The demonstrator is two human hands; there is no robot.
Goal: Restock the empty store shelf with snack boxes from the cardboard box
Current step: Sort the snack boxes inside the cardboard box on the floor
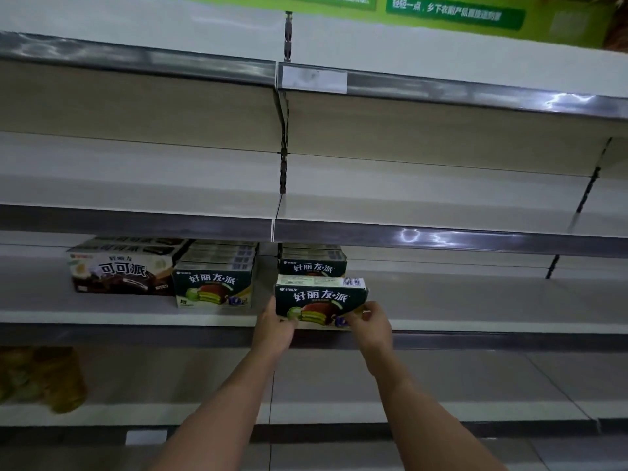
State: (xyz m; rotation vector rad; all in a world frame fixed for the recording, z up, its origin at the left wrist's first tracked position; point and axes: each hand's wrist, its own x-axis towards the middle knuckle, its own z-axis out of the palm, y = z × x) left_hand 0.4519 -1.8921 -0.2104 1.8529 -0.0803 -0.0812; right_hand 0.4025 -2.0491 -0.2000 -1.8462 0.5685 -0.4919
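Step in hand is placement: the left hand (273,329) and right hand (372,322) grip the lower corners of a dark green rectangular cardboard snack box (321,302), fingers curled round it, at the front lip of the white metal store shelf (475,326), in front of a matching row of boxes (314,263). The next move, by my judgement, calls for sliding it back squarely and letting go. The supply carton is out of view, the box's underside is hidden, and items on the shelf below the left hand are blurred.

A shop aisle: long tiered metal shelves (441,300) with price-label strips (314,79) along their front edges, rows of identical packaged snack boxes (214,287) faced outward, and a green printed banner (455,11) overhead.
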